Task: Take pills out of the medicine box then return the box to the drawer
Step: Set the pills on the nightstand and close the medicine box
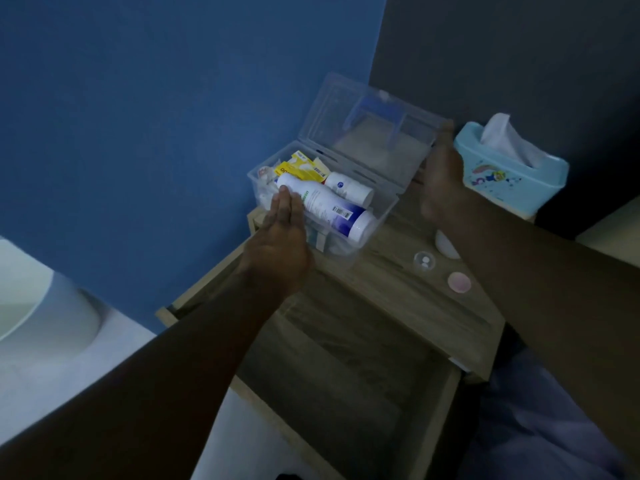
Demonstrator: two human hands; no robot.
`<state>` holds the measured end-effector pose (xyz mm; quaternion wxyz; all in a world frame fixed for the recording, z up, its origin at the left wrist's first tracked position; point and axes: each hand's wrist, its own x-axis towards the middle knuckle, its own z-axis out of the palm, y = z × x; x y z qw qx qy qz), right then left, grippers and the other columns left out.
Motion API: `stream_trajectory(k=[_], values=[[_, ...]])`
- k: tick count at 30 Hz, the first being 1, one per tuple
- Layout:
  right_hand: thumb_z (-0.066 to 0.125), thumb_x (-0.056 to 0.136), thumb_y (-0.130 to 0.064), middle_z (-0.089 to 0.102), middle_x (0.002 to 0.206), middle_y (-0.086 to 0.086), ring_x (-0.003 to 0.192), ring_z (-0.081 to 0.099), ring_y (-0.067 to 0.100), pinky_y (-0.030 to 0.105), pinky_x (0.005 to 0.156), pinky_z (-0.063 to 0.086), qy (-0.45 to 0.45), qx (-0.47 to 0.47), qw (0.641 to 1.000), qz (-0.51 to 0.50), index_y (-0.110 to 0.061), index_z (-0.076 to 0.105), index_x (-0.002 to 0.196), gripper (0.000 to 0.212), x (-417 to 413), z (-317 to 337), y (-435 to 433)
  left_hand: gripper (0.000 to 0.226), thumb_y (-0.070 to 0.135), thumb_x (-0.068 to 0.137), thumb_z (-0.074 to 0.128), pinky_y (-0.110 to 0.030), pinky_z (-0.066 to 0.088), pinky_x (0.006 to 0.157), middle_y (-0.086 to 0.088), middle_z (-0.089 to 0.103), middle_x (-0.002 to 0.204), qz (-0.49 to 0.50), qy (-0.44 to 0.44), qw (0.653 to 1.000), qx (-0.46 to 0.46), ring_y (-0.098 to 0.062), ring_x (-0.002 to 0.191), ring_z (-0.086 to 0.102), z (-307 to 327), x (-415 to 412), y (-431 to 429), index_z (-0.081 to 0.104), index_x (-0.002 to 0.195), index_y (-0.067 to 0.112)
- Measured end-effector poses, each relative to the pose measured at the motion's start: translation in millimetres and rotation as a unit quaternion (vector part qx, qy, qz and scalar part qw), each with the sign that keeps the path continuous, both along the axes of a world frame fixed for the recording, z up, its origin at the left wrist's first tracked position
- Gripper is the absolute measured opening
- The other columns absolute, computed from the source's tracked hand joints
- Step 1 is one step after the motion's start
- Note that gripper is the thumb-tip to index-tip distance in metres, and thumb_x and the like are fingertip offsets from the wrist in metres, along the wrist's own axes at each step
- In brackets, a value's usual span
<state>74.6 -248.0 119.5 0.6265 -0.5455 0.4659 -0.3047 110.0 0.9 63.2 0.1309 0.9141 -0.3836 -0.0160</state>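
Observation:
A clear plastic medicine box [388, 209] stands on the wooden nightstand top [388, 292], its lid [374, 133] swung up and open. Inside lie a long white and purple bottle [332, 209], a shorter white bottle [349, 188] and a yellow packet [304, 168]. My left hand [282, 244] lies flat against the box's near-left side, fingers straight and touching the long bottle. My right hand [445, 174], blurred, is at the lid's right edge with fingers extended. Two white pills sit in a small clear cap [424, 262] on the top. The drawer [346, 368] below is pulled open.
A light blue tissue box [512, 171] stands at the back right. A pink round lid [459, 282] and a white bottle partly hidden under my right forearm [446, 244] lie near the pills. A blue wall is on the left and a white basin [41, 306] at the far left.

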Motion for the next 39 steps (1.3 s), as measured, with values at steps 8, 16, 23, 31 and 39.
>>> stream_trajectory(k=[8,16,23,31,39], values=[[0.059,0.087,-0.055,0.065,0.102,-0.005,0.086,0.06,0.006,0.012,0.065,0.046,0.041,-0.291,0.953,0.078,-0.025,0.057,0.101,0.033,-33,11,59,0.079,0.022,0.099,0.042,-0.037,0.009,0.125,-0.022,-0.015,0.164,-0.019,0.039,0.999,0.01,-0.031,0.155,-0.008,5,3,0,-0.007,0.155,-0.002],[0.052,0.098,-0.04,0.047,0.144,0.004,0.135,0.04,0.018,0.029,0.104,0.039,0.15,-0.523,0.792,0.276,-0.026,0.055,0.135,0.039,-72,-33,92,0.082,0.024,0.095,0.047,-0.043,0.018,0.125,-0.015,-0.007,0.167,0.032,0.087,0.995,-0.042,-0.029,0.155,-0.002,-23,-13,28,-0.003,0.157,0.007],[0.053,0.1,-0.018,0.053,0.146,0.016,0.142,0.043,0.025,0.045,0.114,0.04,0.128,-0.637,0.697,0.304,-0.002,0.059,0.134,0.038,-77,-42,103,0.091,0.019,0.09,0.058,-0.043,0.019,0.124,-0.008,-0.005,0.168,0.054,0.058,0.986,-0.144,-0.025,0.155,0.0,-15,1,17,-0.002,0.158,0.012],[0.059,0.097,-0.016,0.056,0.142,0.018,0.139,0.048,0.026,0.044,0.116,0.039,0.134,-0.65,0.682,0.306,0.0,0.056,0.136,0.043,-79,-45,100,0.091,0.032,0.081,0.041,-0.046,0.007,0.126,-0.002,-0.006,0.168,0.02,0.033,0.99,-0.135,-0.023,0.155,-0.007,-17,17,10,-0.001,0.159,0.014],[0.064,0.092,-0.019,0.056,0.142,0.018,0.138,0.049,0.027,0.046,0.115,0.04,0.151,-0.649,0.683,0.3,0.0,0.057,0.136,0.049,-78,-48,102,0.096,0.021,0.081,0.053,-0.052,0.009,0.125,-0.004,-0.006,0.168,0.017,0.063,0.987,-0.149,-0.025,0.155,-0.008,-29,14,10,-0.003,0.158,0.011]])
